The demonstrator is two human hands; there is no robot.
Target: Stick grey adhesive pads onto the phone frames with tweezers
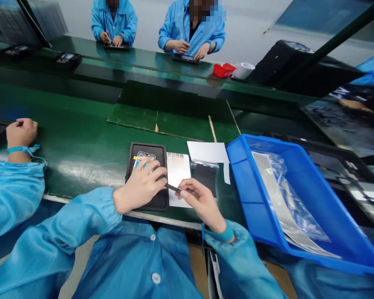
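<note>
My left hand (143,182) is over a black tray (152,203), its fingers bent above an open phone frame (145,158) with coloured parts inside. A thin dark strip (173,188) spans the gap between my two hands. Its left end meets my left fingertips, which look closed on it, though they partly hide it. My right hand (199,201) pinches the other end between thumb and fingers. Under the strip is a white sheet (179,168) with pale patches along its top. A clear bag with a dark sheet (205,176) rests just beyond my right hand.
To the right stands a blue bin (255,207) holding grey sheets and clear plastic bags. White paper (208,151) lies beside it. Green boards (174,112) are ahead on the bench. A neighbour's hand (21,133) rests at left. Two people work across the bench, near a red box (223,70).
</note>
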